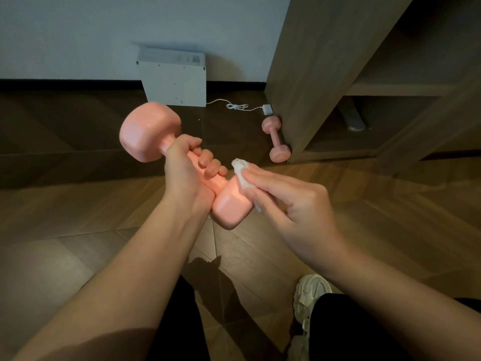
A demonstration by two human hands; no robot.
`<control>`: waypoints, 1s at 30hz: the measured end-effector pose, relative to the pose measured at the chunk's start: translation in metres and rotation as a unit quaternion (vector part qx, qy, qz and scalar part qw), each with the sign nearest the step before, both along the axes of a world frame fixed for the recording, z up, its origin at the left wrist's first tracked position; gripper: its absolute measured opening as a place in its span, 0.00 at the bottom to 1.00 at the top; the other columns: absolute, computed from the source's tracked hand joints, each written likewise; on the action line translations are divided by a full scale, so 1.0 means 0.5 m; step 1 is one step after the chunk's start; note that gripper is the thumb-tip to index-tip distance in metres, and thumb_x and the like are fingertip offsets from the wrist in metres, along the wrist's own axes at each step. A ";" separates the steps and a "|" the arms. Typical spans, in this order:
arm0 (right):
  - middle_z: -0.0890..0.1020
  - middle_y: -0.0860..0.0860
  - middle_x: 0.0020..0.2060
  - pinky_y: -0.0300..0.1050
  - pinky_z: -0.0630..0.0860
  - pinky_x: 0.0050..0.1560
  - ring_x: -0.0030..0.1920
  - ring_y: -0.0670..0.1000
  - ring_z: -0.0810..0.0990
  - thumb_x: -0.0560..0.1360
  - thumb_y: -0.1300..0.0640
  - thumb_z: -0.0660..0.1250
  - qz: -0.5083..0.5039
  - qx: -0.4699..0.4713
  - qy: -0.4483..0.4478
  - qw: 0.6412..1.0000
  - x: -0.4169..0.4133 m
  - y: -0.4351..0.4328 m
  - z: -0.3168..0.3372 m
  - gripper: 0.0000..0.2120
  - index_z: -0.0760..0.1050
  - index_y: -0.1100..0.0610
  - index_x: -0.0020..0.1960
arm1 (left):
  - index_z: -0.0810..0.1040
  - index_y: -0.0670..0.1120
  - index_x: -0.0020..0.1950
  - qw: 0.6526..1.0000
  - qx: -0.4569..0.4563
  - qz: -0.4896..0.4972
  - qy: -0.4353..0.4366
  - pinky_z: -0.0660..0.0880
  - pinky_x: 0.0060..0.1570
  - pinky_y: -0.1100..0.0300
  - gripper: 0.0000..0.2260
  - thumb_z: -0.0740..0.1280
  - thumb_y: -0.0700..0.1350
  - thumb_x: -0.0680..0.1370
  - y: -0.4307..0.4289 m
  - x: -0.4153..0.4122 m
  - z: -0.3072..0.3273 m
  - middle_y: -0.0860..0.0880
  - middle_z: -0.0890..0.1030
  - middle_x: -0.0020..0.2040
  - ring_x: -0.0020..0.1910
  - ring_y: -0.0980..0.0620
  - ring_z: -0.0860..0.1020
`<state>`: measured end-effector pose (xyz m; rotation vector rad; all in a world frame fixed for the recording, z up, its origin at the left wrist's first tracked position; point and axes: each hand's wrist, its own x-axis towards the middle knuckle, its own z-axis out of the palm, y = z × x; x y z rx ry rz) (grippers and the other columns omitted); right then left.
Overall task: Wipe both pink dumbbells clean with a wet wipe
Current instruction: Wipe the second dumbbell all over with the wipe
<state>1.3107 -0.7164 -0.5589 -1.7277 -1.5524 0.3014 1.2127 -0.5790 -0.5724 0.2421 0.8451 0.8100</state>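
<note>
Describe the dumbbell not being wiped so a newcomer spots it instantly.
Find the wooden cabinet on the right. At its corner, on the floor, lies a pink dumbbell beside a white charger plug. Unlike the other dumbbell, no hand holds it.

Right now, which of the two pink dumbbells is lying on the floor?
The far dumbbell beside the wooden cabinet. The near dumbbell is in the left hand, off the floor.

pink dumbbell (149, 131) (275, 138) x2 | wet wipe (240, 171) x1 | hand (182, 173) (294, 201) x2 | shoe (309, 290) x1
</note>
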 end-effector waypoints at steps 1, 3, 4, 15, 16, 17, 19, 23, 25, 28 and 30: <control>0.78 0.52 0.65 0.35 0.70 0.67 0.68 0.43 0.72 0.79 0.59 0.66 0.002 -0.003 0.001 1.000 -0.001 0.000 -0.003 0.18 0.74 0.61 0.68 | 0.65 0.47 0.31 1.000 -0.010 0.007 -0.003 0.68 0.25 0.65 0.13 0.65 0.41 0.74 -0.001 -0.001 0.001 0.52 0.64 0.24 0.21 0.55 0.62; 0.74 0.51 0.69 0.35 0.66 0.70 0.71 0.43 0.68 0.81 0.54 0.61 0.020 -0.047 0.021 0.998 -0.003 0.004 -0.004 0.21 0.69 0.59 0.72 | 0.65 0.47 0.32 0.999 -0.027 0.019 -0.004 0.68 0.24 0.66 0.12 0.65 0.41 0.74 -0.005 -0.002 0.001 0.52 0.65 0.24 0.21 0.55 0.62; 0.73 0.52 0.70 0.37 0.65 0.71 0.72 0.44 0.67 0.81 0.54 0.61 0.039 -0.048 0.005 0.998 -0.005 0.005 -0.003 0.21 0.69 0.59 0.72 | 0.66 0.47 0.33 0.999 -0.035 0.025 -0.003 0.67 0.24 0.66 0.12 0.65 0.40 0.74 -0.006 -0.004 0.002 0.52 0.65 0.24 0.20 0.55 0.62; 0.77 0.57 0.65 0.47 0.71 0.69 0.70 0.52 0.72 0.70 0.54 0.74 0.087 0.035 -0.114 0.989 0.002 -0.008 -0.005 0.27 0.75 0.63 0.65 | 0.71 0.45 0.39 0.993 -0.105 0.050 0.036 0.69 0.23 0.69 0.10 0.68 0.44 0.78 -0.017 -0.009 0.017 0.51 0.69 0.22 0.18 0.57 0.65; 0.79 0.58 0.63 0.47 0.72 0.68 0.68 0.53 0.75 0.69 0.54 0.75 0.071 0.067 -0.121 0.988 0.003 -0.010 -0.006 0.25 0.77 0.64 0.63 | 0.71 0.45 0.39 0.993 -0.100 0.051 0.035 0.69 0.23 0.69 0.10 0.68 0.44 0.78 -0.017 -0.009 0.019 0.51 0.69 0.23 0.18 0.57 0.66; 0.80 0.58 0.62 0.47 0.74 0.66 0.67 0.53 0.75 0.69 0.54 0.74 0.062 0.085 -0.126 0.986 0.004 -0.011 -0.008 0.24 0.78 0.64 0.62 | 0.71 0.45 0.39 0.993 -0.093 0.054 0.040 0.70 0.23 0.69 0.10 0.69 0.45 0.78 -0.018 -0.009 0.021 0.51 0.70 0.24 0.19 0.57 0.66; 0.78 0.57 0.65 0.47 0.72 0.68 0.69 0.51 0.73 0.71 0.52 0.73 0.064 0.062 -0.128 0.988 0.005 -0.011 -0.009 0.27 0.75 0.63 0.65 | 0.72 0.45 0.41 0.993 -0.091 0.062 0.041 0.70 0.23 0.68 0.09 0.69 0.46 0.78 -0.018 -0.010 0.024 0.51 0.71 0.25 0.19 0.57 0.67; 0.63 0.49 0.76 0.36 0.54 0.75 0.77 0.44 0.56 0.66 0.46 0.76 0.083 -0.083 -0.119 0.986 0.008 0.002 -0.009 0.45 0.60 0.56 0.76 | 0.71 0.46 0.41 0.991 -0.114 0.070 -0.006 0.72 0.30 0.65 0.10 0.69 0.46 0.78 -0.024 -0.007 0.027 0.51 0.71 0.28 0.22 0.55 0.68; 0.66 0.45 0.73 0.29 0.56 0.70 0.73 0.38 0.58 0.65 0.48 0.79 0.049 -0.085 -0.080 0.992 0.015 0.009 -0.004 0.45 0.61 0.53 0.75 | 0.71 0.46 0.39 0.994 -0.091 0.054 -0.036 0.73 0.35 0.61 0.10 0.68 0.43 0.78 -0.029 -0.002 0.027 0.50 0.72 0.29 0.25 0.54 0.70; 0.72 0.34 0.62 0.22 0.65 0.57 0.64 0.30 0.67 0.63 0.48 0.81 0.002 -0.057 0.053 0.997 0.034 0.017 0.014 0.40 0.66 0.47 0.70 | 0.72 0.45 0.37 0.994 0.027 0.010 -0.103 0.77 0.43 0.56 0.11 0.67 0.44 0.78 -0.023 -0.004 0.035 0.48 0.76 0.32 0.32 0.52 0.76; 0.75 0.35 0.59 0.25 0.71 0.53 0.61 0.33 0.72 0.63 0.47 0.80 0.001 -0.067 0.163 0.984 0.045 0.021 0.030 0.37 0.68 0.46 0.69 | 0.73 0.45 0.34 0.985 0.111 -0.003 -0.130 0.80 0.48 0.51 0.13 0.65 0.46 0.79 -0.014 -0.006 0.044 0.47 0.82 0.38 0.41 0.48 0.83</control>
